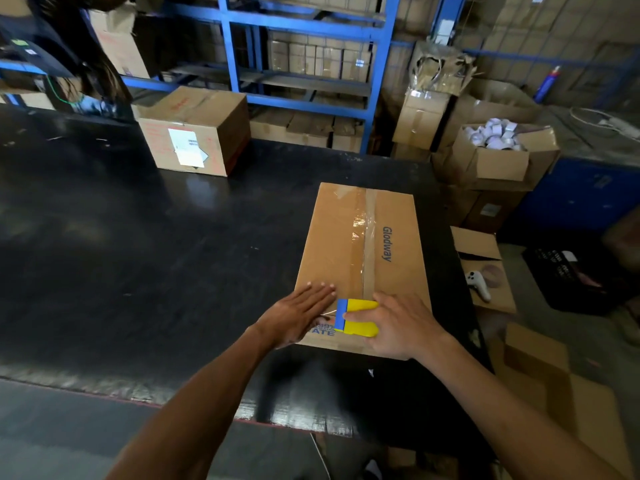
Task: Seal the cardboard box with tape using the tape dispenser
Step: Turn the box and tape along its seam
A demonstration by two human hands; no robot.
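A brown cardboard box (pixel 398 237) printed "Glodway" lies flat on the black table (pixel 138 254), with clear tape along its centre seam. My right hand (pixel 398 327) grips a yellow and blue tape dispenser (pixel 356 317) at the box's near end, on the seam. My left hand (pixel 298 315) lies flat with fingers spread on the box top, just left of the dispenser.
Another cardboard box (pixel 197 133) with a white label stands at the table's far side. To the right, an open box (pixel 502 157) holds several tape rolls. A white controller (pixel 479 284) lies on a lower box. Blue shelving (pixel 311 64) stands behind.
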